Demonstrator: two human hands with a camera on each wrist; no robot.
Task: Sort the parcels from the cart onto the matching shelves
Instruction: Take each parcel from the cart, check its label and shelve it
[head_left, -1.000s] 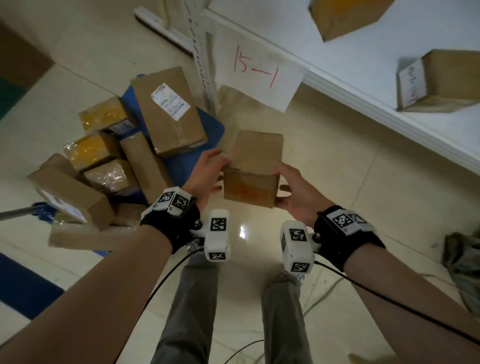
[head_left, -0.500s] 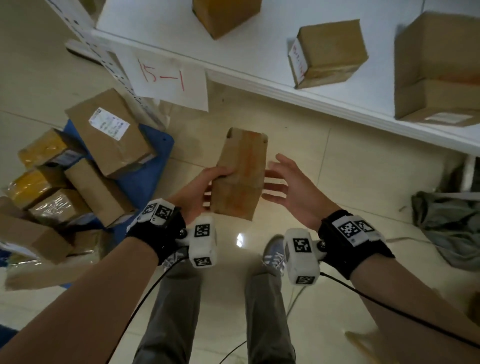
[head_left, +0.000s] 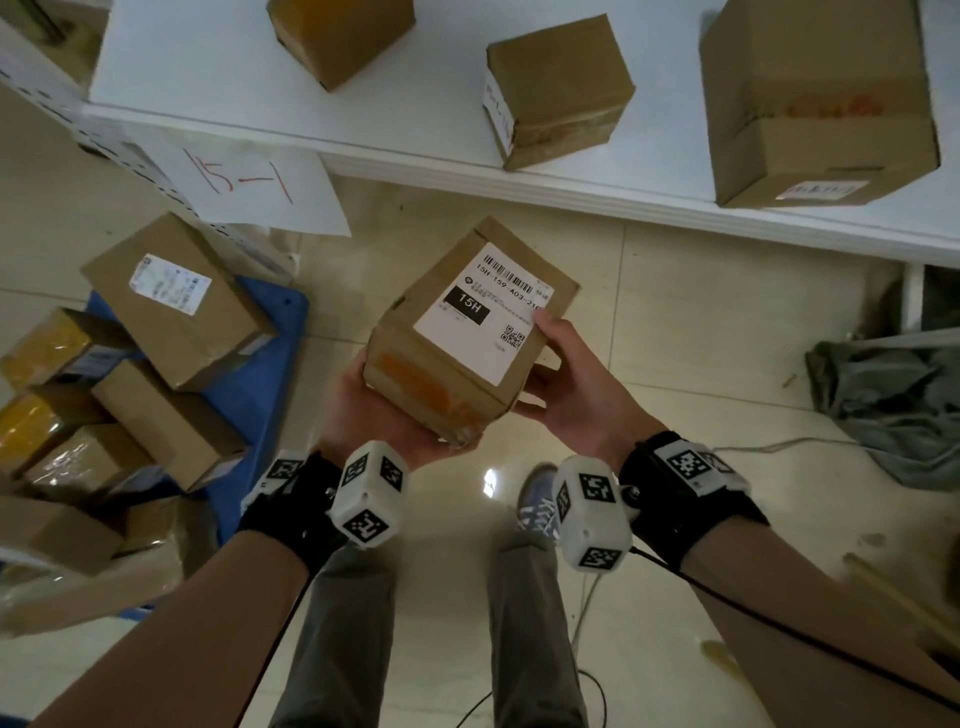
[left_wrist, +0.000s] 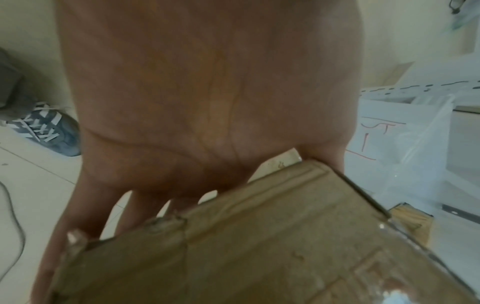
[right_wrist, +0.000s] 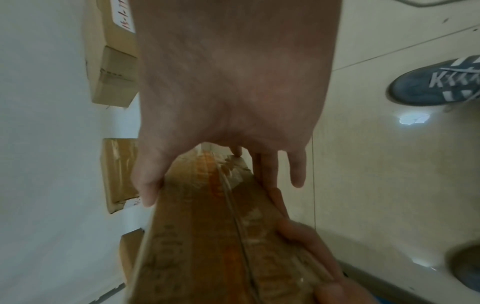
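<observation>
I hold a brown cardboard parcel (head_left: 457, 358) in both hands, above the floor and in front of the white shelf (head_left: 467, 166). Its white label (head_left: 488, 312), reading 15H, faces up. My left hand (head_left: 363, 410) cradles it from underneath, fingers wrapped round the lower edge (right_wrist: 306, 242). My right hand (head_left: 571, 395) grips the right side, thumb on the label's corner and fingers below. The left wrist view shows the parcel (left_wrist: 259, 246) against my fingers. A paper sign (head_left: 249, 182) marked 15-1 hangs from the shelf's left end.
Three boxes stand on the shelf: (head_left: 337, 36), (head_left: 556, 88), (head_left: 815, 104). The blue cart (head_left: 260, 374) at left carries several parcels (head_left: 176, 301). A grey cloth heap (head_left: 893, 395) lies on the floor at right, with cables (head_left: 779, 447) near my feet.
The parcel has been turned so its label faces up. My right hand, off it half a second ago, grips it again. My view has shifted right along the shelf.
</observation>
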